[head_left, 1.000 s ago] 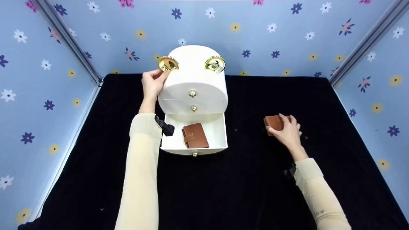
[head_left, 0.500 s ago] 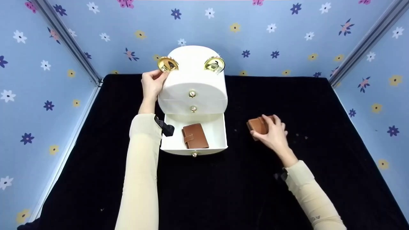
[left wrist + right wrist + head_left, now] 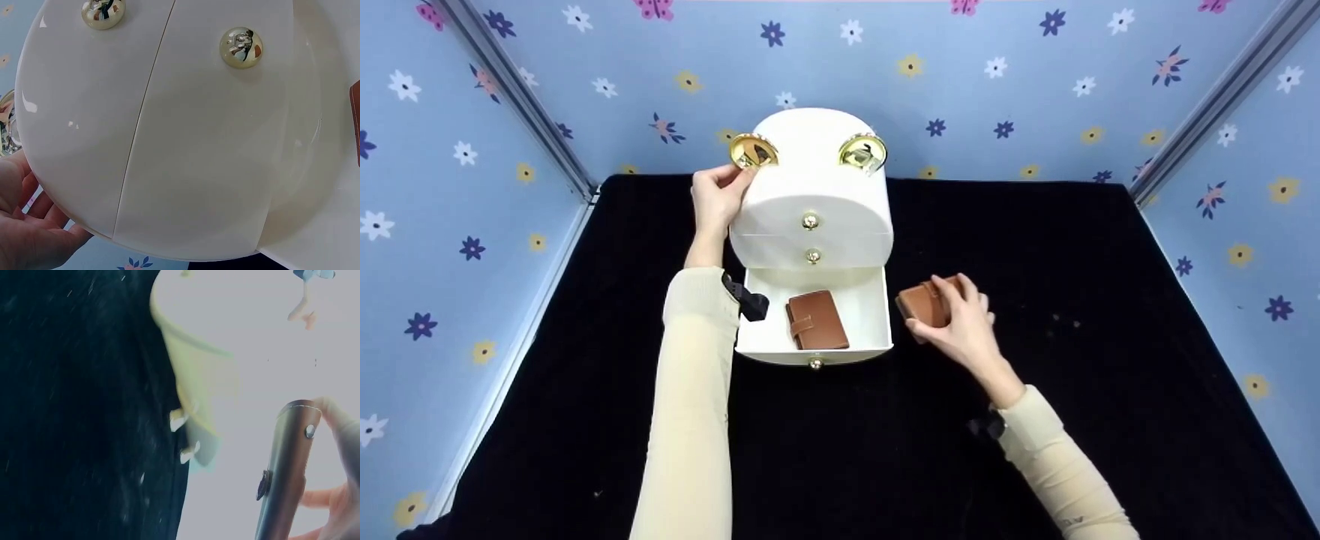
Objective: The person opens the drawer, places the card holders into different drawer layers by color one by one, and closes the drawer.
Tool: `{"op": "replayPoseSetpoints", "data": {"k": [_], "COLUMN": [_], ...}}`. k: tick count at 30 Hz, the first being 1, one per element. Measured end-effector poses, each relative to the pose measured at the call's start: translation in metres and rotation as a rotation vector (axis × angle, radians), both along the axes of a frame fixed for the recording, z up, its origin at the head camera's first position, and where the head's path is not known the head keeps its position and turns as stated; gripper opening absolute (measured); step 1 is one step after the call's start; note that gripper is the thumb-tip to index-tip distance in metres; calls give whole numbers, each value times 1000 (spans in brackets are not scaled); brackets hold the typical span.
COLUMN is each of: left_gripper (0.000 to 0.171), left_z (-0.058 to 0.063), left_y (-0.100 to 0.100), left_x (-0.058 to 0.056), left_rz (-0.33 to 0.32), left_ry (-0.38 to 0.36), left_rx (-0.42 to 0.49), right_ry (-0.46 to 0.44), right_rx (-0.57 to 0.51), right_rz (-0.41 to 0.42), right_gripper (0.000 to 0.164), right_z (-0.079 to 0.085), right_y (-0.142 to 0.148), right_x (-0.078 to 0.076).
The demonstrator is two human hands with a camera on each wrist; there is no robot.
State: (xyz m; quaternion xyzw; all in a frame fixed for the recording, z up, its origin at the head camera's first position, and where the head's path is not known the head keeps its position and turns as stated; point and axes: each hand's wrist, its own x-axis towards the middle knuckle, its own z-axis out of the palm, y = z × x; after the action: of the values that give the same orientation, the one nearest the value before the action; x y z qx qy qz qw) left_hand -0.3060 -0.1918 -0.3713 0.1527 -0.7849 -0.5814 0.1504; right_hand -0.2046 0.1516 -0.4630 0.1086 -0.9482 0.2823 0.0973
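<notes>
My right hand (image 3: 964, 330) holds a brown leather wallet (image 3: 924, 304) with a strap, fingers over its far side and thumb on the near side. It is just right of the pulled-out bottom drawer (image 3: 866, 300). In the right wrist view the wallet (image 3: 289, 461) appears edge-on, with a snap. Another brown wallet (image 3: 819, 321) lies flat in the drawer. My left hand (image 3: 720, 196) rests against the left side of the white drawer cabinet (image 3: 810, 180), just under a gold disc (image 3: 754, 150). In the left wrist view the left hand's fingers (image 3: 53, 216) touch the cabinet side.
Two upper drawers with gold knobs (image 3: 810, 220) are closed. A second gold disc (image 3: 863, 152) stands on the cabinet's right. Black cloth (image 3: 1035, 240) covers the table, and blue flowered panels (image 3: 960, 90) enclose it at the back and sides.
My right hand has carried the wallet leftward across the black cloth, close to the open drawer's right wall. The left hand, cabinet and wallet in the drawer have stayed put.
</notes>
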Motion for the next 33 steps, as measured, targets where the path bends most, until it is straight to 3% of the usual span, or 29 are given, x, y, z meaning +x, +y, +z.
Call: {"op": "replayPoseSetpoints", "data": {"k": [15, 33], "left_gripper": [29, 31], "left_z": [0, 1], "left_y": [0, -1], "left_x": [1, 0], "left_rz": [6, -2], "left_ry": [10, -15], "left_rx": [-9, 11], "right_ry": [12, -5], "right_rx": [-66, -86], "right_rz": [38, 76], "right_gripper": [74, 77], "right_z": [3, 4], "right_y": [-47, -99], "right_x": [11, 10]}}
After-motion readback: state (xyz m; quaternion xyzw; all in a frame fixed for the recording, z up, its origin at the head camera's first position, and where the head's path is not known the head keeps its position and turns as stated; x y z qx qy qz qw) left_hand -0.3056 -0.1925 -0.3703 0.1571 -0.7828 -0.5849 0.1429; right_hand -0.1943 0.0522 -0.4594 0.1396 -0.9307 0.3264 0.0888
